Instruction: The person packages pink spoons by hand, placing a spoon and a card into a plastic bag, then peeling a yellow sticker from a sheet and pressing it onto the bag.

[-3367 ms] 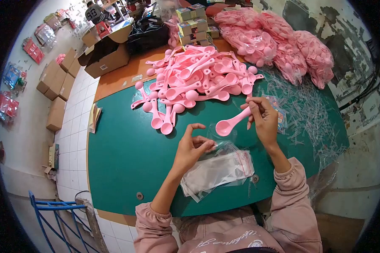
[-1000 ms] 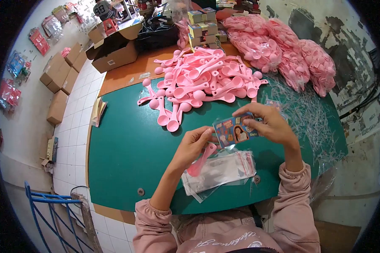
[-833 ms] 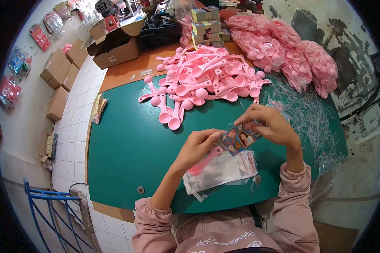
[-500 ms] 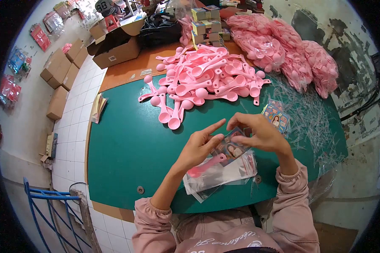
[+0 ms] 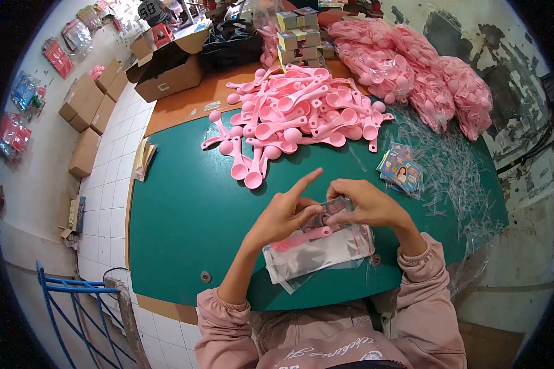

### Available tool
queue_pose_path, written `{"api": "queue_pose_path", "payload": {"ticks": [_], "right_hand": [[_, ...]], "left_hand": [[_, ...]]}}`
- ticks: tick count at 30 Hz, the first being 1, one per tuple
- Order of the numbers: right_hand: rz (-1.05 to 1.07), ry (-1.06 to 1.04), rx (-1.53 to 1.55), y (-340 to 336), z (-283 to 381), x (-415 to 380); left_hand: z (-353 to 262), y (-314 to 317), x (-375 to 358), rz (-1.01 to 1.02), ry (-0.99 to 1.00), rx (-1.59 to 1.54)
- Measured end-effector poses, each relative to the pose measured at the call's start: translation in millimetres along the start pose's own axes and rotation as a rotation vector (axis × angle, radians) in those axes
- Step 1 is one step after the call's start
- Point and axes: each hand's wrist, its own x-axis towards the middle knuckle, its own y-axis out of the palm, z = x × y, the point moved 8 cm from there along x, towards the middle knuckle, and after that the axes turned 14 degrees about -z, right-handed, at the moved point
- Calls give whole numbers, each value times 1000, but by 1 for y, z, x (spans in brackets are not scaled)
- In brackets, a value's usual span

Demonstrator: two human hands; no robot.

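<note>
green tabletop (image 5: 184,209) held a far heap of pink scoops (image 5: 295,117), while near its front edge the left hand (image 5: 283,215) and right hand (image 5: 363,206) pinched a clear bag (image 5: 317,249) with pink scoop (image 5: 295,238) and printed card (image 5: 327,212), light, slippery film likely best gripped at its mouth.

Picture card (image 5: 327,212) is now down from mid-air onto the bag stack (image 5: 317,253), pinched by both hands (image 5: 283,212) (image 5: 366,206); pink spoon (image 5: 301,238) sits bagged beneath it.
</note>
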Motion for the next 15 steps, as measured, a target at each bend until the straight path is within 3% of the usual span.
{"api": "queue_pose_path", "payload": {"ticks": [4, 7, 9, 10, 12, 15], "right_hand": [[107, 84, 76, 1, -14, -8], [251, 236, 17, 8, -22, -14], [49, 140, 106, -1, -23, -11], [50, 138, 105, 1, -26, -12], [-84, 396, 201, -7, -48, -15], [-113, 421, 22, -16, -58, -13]], "left_hand": [[-3, -5, 1, -142, -49, 125], [3, -6, 3, -140, -39, 237], [1, -5, 2, -45, -11, 274], [0, -2, 0, 50, 18, 311], [5, -13, -2, 85, 46, 270], [13, -31, -2, 97, 46, 77]]}}
